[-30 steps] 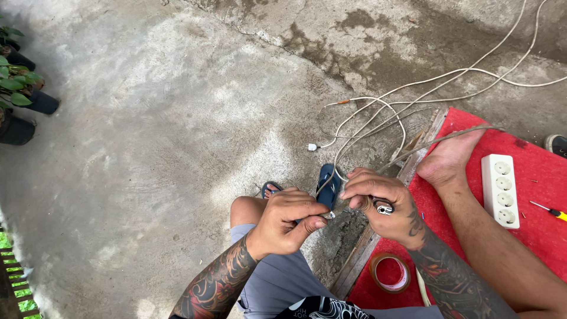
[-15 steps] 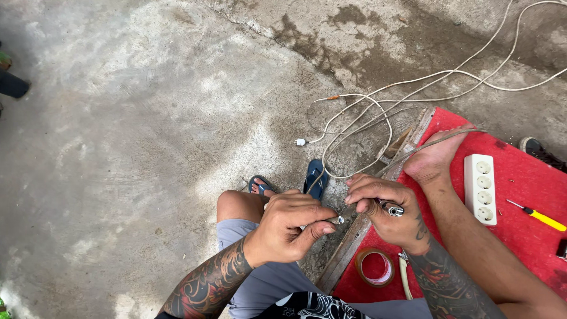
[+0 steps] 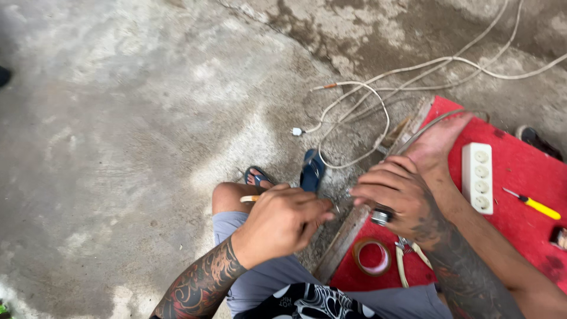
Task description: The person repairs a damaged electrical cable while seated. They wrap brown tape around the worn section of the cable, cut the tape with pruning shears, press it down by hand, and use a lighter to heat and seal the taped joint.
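Bare concrete lies open leftward; left hand (image 3: 282, 220) and right hand (image 3: 397, 198) pinch a thin wire (image 3: 338, 204) together.

Red, white, grey — colours under my hands

My flat red mat (image 3: 520, 177) carries a white plastic power strip (image 3: 477, 175) and a yellow-handled screwdriver (image 3: 534, 204) — white cable (image 3: 378, 112) loops over mottled grey concrete floor (image 3: 118, 147); my sandal (image 3: 311, 170) is blue.

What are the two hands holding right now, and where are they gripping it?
The right hand is wrapped around a small silvery metal part. The left hand pinches something thin at its fingertips; what it is cannot be told.
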A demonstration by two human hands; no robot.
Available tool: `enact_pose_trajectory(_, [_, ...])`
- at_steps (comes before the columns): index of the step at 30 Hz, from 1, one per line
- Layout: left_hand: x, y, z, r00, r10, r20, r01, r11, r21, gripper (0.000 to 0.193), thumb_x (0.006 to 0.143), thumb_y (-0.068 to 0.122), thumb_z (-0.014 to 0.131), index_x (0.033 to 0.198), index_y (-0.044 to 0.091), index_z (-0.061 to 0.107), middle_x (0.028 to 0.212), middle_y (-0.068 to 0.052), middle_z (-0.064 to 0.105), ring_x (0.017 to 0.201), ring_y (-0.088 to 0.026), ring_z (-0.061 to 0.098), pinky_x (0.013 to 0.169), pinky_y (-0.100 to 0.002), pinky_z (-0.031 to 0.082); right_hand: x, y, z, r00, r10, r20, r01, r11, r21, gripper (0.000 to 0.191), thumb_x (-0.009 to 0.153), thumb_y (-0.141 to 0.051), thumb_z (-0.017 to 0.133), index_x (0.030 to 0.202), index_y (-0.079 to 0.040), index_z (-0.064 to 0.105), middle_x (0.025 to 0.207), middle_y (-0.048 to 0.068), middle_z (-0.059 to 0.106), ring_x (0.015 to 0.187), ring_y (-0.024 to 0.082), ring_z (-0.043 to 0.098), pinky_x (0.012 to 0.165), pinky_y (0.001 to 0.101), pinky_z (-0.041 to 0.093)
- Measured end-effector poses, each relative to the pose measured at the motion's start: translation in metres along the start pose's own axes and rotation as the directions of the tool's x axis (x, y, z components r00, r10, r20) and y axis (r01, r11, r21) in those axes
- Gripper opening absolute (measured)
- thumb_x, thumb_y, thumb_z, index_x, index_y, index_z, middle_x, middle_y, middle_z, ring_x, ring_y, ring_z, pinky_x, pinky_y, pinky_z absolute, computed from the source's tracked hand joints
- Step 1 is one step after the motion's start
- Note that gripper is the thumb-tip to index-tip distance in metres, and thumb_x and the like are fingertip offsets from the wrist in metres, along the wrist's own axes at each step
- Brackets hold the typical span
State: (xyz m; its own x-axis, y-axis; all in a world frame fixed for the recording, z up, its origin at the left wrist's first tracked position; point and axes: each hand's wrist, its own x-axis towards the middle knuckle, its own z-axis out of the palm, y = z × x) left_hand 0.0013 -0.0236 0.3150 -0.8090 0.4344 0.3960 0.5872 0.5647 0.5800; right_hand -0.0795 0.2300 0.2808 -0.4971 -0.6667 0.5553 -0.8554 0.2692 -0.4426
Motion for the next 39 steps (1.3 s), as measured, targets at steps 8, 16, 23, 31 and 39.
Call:
enact_pose_trajectory(8, [-0.016,-0.057,0.128,0.889,-0.453,0.066,0.457,0.886,-0.08,0.029,0.093,0.019,0.068,0.12,0.013,0.074,0.072,-0.018,0.069,0.066,-0.038,0.069,0.06,-0.047,0.055,-0.047,0.016,0.046,0.954,0.263,0.143,-0.172,0.873,-0.456,0.013,0.09,-0.016,0.07,0.102,-0.011,0.07,0.107,0.007,0.069,0.104,0.026,0.066,0.092,0.0406,0.046])
enact_pose_trajectory(16, [-0.031,-0.108,0.226,0.73,-0.632,0.26,0.66,0.553,-0.508,0.032,0.101,0.017,0.062,0.13,0.008,0.069,0.082,-0.006,0.072,0.07,-0.011,0.061,0.066,-0.029,0.05,-0.167,0.061,0.038,0.299,0.894,0.335,-0.713,0.442,-0.544,0.033,0.095,-0.043,0.065,0.109,-0.012,0.069,0.092,0.015,0.074,0.086,0.038,0.072,0.079,0.0502,0.056])
enact_pose_trajectory(23, [-0.023,-0.115,0.229,0.834,-0.545,0.091,0.488,0.65,-0.582,0.028,0.103,0.01,0.063,0.13,0.003,0.07,0.087,-0.003,0.07,0.074,-0.006,0.06,0.067,-0.024,0.049,-0.265,0.088,0.073,0.058,0.979,0.197,-0.751,0.172,-0.638,0.044,0.101,-0.036,0.056,0.118,0.005,0.052,0.096,0.034,0.068,0.091,0.046,0.071,0.08,0.0531,0.056])
enact_pose_trajectory(31, [-0.016,-0.126,0.257,0.64,-0.75,0.165,0.598,0.352,-0.72,0.029,0.101,0.015,0.065,0.128,0.007,0.071,0.081,0.0,0.071,0.063,-0.005,0.054,0.056,-0.025,0.043,-0.258,0.097,0.094,-0.105,0.981,0.166,-0.618,0.066,-0.784,0.033,0.106,-0.023,0.045,0.125,0.002,0.053,0.107,0.029,0.071,0.094,0.04,0.075,0.076,0.0527,0.062])
enact_pose_trajectory(39, [-0.026,-0.109,0.228,0.772,-0.635,0.027,0.63,0.758,-0.166,0.027,0.099,0.022,0.07,0.122,0.009,0.076,0.084,-0.013,0.073,0.071,-0.011,0.068,0.065,-0.029,0.054,-0.229,0.059,0.033,0.038,0.946,0.323,-0.895,0.176,-0.41,0.036,0.106,-0.032,0.05,0.128,-0.004,0.057,0.113,0.019,0.072,0.106,0.032,0.071,0.095,0.0451,0.056])
